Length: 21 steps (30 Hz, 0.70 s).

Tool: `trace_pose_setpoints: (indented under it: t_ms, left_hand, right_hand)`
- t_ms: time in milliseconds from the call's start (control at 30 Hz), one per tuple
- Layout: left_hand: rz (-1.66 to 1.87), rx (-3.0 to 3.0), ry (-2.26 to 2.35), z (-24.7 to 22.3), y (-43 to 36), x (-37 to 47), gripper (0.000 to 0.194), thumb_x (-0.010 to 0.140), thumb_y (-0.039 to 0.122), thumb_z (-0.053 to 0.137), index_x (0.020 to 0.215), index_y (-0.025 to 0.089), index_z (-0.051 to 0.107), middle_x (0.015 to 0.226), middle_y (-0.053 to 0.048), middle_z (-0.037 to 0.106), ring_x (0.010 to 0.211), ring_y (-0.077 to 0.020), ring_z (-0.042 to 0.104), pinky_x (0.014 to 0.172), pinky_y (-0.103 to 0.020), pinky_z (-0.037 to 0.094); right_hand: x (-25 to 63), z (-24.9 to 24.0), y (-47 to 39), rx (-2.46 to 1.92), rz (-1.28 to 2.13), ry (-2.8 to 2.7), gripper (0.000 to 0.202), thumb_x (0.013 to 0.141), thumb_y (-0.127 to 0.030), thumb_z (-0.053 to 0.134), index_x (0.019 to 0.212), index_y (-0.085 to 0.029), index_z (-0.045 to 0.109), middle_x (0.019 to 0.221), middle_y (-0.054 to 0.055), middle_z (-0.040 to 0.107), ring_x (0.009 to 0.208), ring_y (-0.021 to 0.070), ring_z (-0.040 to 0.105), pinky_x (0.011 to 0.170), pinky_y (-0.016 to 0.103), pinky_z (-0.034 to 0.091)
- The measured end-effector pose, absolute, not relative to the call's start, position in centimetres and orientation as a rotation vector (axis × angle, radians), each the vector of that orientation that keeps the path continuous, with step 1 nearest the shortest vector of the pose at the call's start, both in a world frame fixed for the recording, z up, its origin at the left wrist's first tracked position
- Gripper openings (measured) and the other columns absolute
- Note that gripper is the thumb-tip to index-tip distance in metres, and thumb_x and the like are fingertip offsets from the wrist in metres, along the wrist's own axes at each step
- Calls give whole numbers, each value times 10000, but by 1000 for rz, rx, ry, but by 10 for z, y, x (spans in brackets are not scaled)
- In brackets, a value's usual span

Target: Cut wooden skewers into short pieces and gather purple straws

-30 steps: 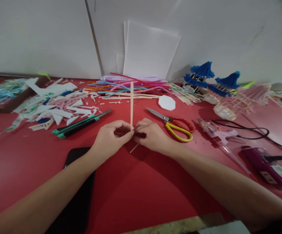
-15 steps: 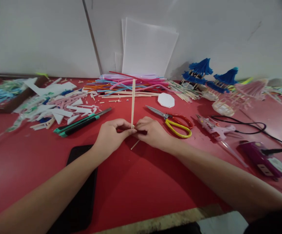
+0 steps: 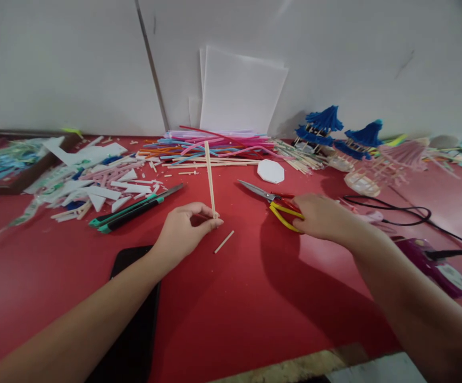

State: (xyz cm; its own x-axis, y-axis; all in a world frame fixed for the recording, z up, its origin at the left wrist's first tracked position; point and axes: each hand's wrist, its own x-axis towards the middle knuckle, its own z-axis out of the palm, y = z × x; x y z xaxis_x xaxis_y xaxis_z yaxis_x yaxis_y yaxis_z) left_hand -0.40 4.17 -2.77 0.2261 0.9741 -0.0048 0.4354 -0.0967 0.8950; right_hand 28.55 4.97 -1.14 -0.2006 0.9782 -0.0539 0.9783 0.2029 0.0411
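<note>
Between the thumb and fingers of my left hand [image 3: 183, 229] I pinch thin wooden sticks [image 3: 210, 181] by their lower end; they stand nearly upright, leaning slightly left. My right hand [image 3: 324, 219] has its fingers closed over the red and yellow handles of the scissors [image 3: 257, 190], whose blades lie pointing away to the left. A short cut piece of stick [image 3: 224, 242] rests on the red table [image 3: 207, 314] between my hands. Beyond it lies a white octagonal card [image 3: 271, 171].
At left are a green utility knife [image 3: 131, 213], a heap of scraps [image 3: 107, 181] and a black phone [image 3: 135, 314]. Pipe cleaners [image 3: 215, 146] lie at the back. Blue-roofed models [image 3: 322, 125], a cable [image 3: 406, 218] and a purple power strip [image 3: 434, 266] are at right.
My right hand has left the sticks and moved right onto the scissors' handles. My left hand keeps the sticks, now tilted a little left. The short piece lies fully in sight.
</note>
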Motion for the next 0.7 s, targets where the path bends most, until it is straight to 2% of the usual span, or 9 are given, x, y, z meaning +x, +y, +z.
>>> trace_pose_setpoints:
  t_ms: [67,133,267,333,467,700]
  left_hand:
    - [806,1692,1328,-27,42,-4,188,726,359,648,759,173,643,814,-40,692,722,-159,629,689,-281,508]
    - [818,1706,1308,-27,42,-4,181,725,352,648,750,172,643,796,-33,691,734,-159,628,712,-281,503]
    - [842,1755,1309,-29,41,-5,166,722,339,652,728,174,640,787,-26,690,755,-163,629,745,-288,489]
    - [842,1771,1314,-30,41,-5,164,722,341,652,724,177,641,788,-25,692,761,-168,633,749,-294,486]
    - [842,1732,1292,-31,40,-4,168,713,345,660,731,178,647,787,-23,695,757,-167,639,736,-288,489]
    - [830,1710,1319,-28,41,-3,114,695,275,651,681,166,620,726,-13,685,695,-152,629,673,-272,489]
  right_hand:
    - [288,-18,54,1891,45,2349,69,680,-200,529,734,-161,546,813,120,649,724,228,603,593,298,367]
    - [288,-20,58,1850,89,2308,101,697,-226,510,759,-156,546,838,126,652,720,226,601,574,293,353]
    - [284,-16,56,1919,95,2306,287,784,-455,449,762,-182,536,740,83,645,620,203,581,492,276,284]
    - [281,-11,49,1930,86,2383,353,786,-533,433,806,-194,528,730,61,639,620,201,579,489,270,270]
    - [273,-1,36,1782,121,2571,389,753,-545,492,900,-184,493,824,66,637,691,207,589,525,266,278]
    - [253,1,32,1612,272,2641,402,753,-590,468,782,-190,503,753,49,615,664,196,582,516,269,233]
